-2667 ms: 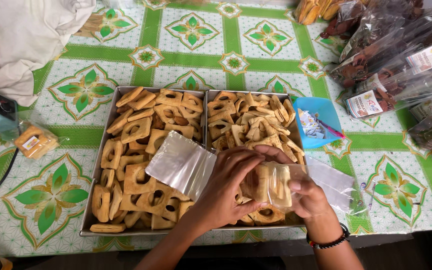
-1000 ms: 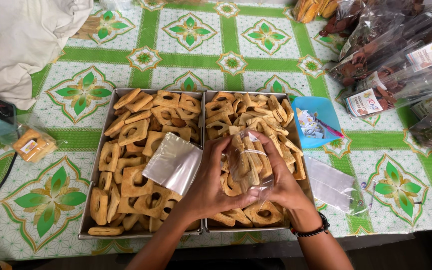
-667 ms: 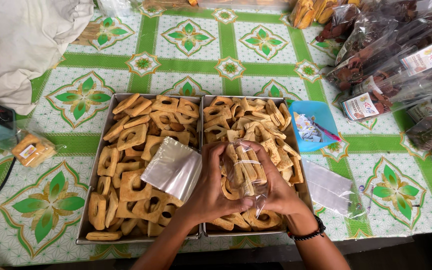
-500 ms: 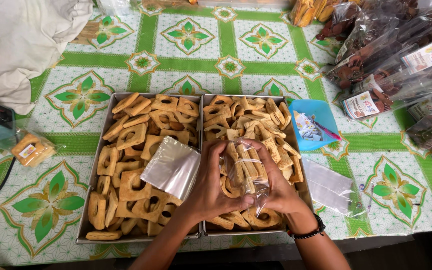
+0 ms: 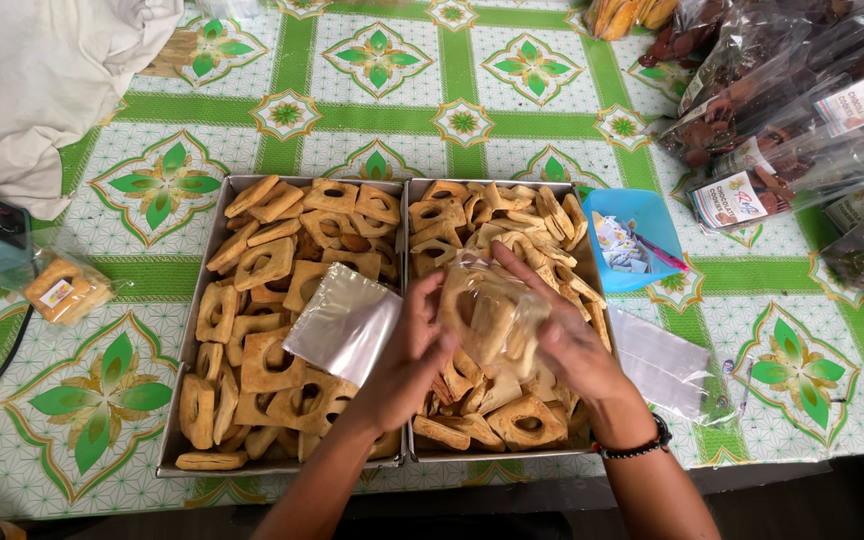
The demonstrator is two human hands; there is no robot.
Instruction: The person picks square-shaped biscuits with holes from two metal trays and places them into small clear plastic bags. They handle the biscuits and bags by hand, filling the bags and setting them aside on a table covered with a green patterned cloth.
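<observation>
A clear bag (image 5: 487,318), partly filled with cut-out biscuits, is held just above the middle of the right tray (image 5: 492,456). It is gripped from both sides. The fingers of the left hand (image 5: 410,352) are curled together against its left edge, and the right hand (image 5: 567,342) is laid over its right side, fingers closed on the film with the forefinger stretched along the top.

The step in hand is judged to be the filling and settling of the bag — several biscuits are already inside and its mouth appears open. Before anything more is done, the mouth has to be kept upright and the brittle pieces pressed only lightly.

A stack of empty bags (image 5: 344,322) lies on the left tray (image 5: 184,362), just left of the right tray. A blue tub (image 5: 642,212) stands just beyond the right tray's far right corner — more flat bags (image 5: 664,362) lie beside its right wall.
</observation>
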